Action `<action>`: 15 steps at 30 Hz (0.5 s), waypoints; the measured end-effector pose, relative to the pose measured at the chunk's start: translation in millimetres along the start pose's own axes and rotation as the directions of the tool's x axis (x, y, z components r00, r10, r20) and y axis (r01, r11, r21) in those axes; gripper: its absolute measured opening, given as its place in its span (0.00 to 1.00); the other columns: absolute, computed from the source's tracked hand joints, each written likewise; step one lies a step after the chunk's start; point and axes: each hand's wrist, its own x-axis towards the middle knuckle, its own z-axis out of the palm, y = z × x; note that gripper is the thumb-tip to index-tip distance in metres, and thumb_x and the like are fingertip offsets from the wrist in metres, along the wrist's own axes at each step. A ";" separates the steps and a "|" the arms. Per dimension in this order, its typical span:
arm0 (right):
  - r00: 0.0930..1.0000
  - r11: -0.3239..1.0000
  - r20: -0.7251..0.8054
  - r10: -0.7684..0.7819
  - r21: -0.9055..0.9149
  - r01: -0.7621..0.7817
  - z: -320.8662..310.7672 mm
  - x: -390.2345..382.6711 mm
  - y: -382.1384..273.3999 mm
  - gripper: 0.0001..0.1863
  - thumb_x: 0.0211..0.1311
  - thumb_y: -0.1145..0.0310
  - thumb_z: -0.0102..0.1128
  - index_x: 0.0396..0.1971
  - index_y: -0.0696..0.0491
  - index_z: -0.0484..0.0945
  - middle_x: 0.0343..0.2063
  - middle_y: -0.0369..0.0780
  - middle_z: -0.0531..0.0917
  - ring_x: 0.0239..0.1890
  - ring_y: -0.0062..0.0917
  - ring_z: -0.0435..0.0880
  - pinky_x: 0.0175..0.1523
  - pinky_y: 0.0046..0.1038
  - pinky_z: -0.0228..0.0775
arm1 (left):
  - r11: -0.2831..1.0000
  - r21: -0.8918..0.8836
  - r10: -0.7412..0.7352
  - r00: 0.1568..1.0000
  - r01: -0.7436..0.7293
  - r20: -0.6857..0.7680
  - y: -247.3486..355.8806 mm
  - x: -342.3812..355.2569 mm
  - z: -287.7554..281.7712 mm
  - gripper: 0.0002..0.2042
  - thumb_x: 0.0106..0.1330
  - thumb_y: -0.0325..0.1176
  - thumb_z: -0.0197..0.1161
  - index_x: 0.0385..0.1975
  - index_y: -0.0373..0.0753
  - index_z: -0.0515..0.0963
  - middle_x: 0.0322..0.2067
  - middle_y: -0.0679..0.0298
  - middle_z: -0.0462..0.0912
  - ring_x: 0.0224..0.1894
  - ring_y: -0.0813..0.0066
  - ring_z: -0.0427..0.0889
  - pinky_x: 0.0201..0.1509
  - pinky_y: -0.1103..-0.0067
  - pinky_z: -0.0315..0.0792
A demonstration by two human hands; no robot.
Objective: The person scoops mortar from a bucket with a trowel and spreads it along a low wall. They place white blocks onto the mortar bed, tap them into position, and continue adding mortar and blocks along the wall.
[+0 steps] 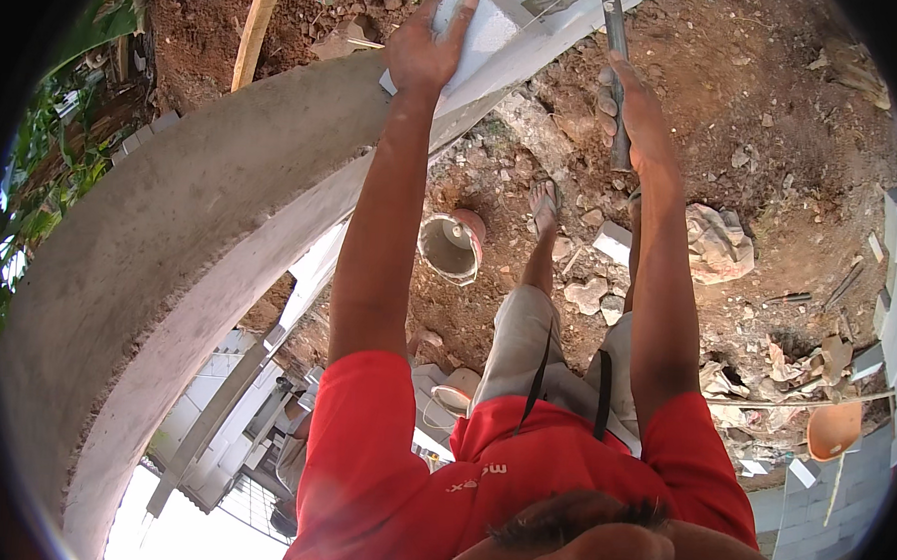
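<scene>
My left hand [423, 54] grips a pale white block [487, 39] at the top of the view, its thumb laid over the block's face. The block rests on the top of a grey concrete wall [225, 135] that curves away to the left. To the right, my right hand [631, 108] is closed round a dark, straight bar-like handle [616, 32]. The handle's far end runs out of the top of the view, so the kind of tool cannot be made out. Its near end sticks out below my fingers.
A bucket [451, 246] stands on the rubble-strewn earth beside my foot [544, 206]. A white block [613, 243] and a crumpled sack [718, 246] lie near my legs. An orange container [834, 430] is at the right. Another person [293, 453] is at the lower left, beyond the wall.
</scene>
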 end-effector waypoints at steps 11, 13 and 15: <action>0.993 0.998 -0.111 -0.049 0.034 0.053 -12.8 0.7 -53.3 0.20 0.78 0.46 0.55 0.42 0.50 0.76 0.15 0.27 0.70 0.12 0.16 0.67 0.17 0.27 0.60 | 1.000 -0.008 -0.022 0.999 0.021 -0.026 -11.6 -5.5 1.2 0.37 0.65 0.73 0.60 0.51 0.41 0.87 0.38 0.45 0.90 0.42 0.45 0.90 0.51 0.57 0.80; 0.999 1.000 -0.047 -0.003 -0.029 0.002 -4.3 11.6 -36.6 0.19 0.78 0.47 0.54 0.41 0.49 0.76 0.15 0.27 0.69 0.12 0.16 0.67 0.18 0.27 0.61 | 0.998 -0.004 -0.059 0.998 0.059 0.021 -6.1 -2.5 0.2 0.37 0.66 0.73 0.59 0.51 0.41 0.87 0.38 0.45 0.90 0.43 0.45 0.90 0.51 0.56 0.80; 0.997 0.986 0.019 0.077 -0.149 -0.073 3.1 21.2 -14.6 0.18 0.79 0.48 0.54 0.41 0.49 0.76 0.15 0.26 0.69 0.13 0.15 0.67 0.19 0.26 0.62 | 0.993 0.035 -0.116 0.985 0.112 0.127 5.2 2.4 -8.1 0.39 0.66 0.75 0.56 0.57 0.43 0.85 0.42 0.46 0.90 0.48 0.45 0.89 0.57 0.58 0.78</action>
